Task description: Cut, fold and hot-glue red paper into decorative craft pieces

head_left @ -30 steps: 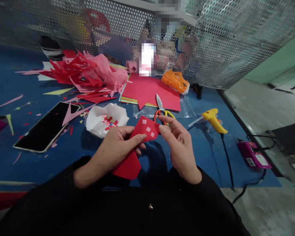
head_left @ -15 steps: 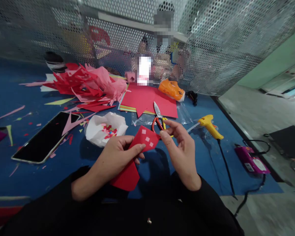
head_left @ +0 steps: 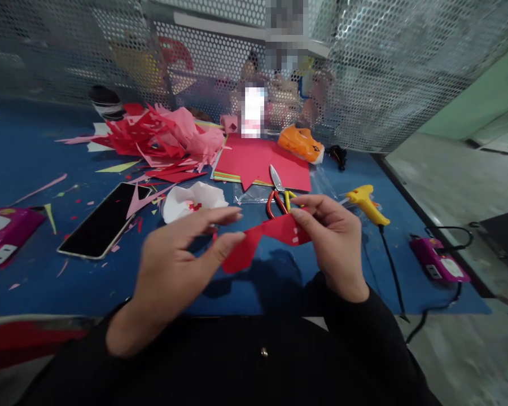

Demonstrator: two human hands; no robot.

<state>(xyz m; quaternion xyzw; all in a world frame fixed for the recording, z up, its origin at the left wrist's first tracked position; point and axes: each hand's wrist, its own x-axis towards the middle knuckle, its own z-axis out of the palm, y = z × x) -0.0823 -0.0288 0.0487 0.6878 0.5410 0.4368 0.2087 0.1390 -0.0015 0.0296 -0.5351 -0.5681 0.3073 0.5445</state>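
Note:
A folded red paper piece with small pale squares on its right part hangs over the blue table. My right hand pinches its right end between thumb and fingers. At its left end is my left hand, thumb and fingers spread apart, the thumb tip close to the paper; whether it touches I cannot tell. Just behind the paper lie scissors with one red and one yellow handle. A white paper-lined bowl with red bits inside stands behind my left hand, partly hidden by it.
A phone lies at left beside a purple device. Pink and red scraps are heaped behind. Coloured sheets and an orange packet lie at the back. At right are a yellow glue gun and another purple device with cords.
The red paper has turned and shifted right, its spotted end now in my right hand. My left hand has loosened its grip and its fingers have spread. The view has shifted slightly.

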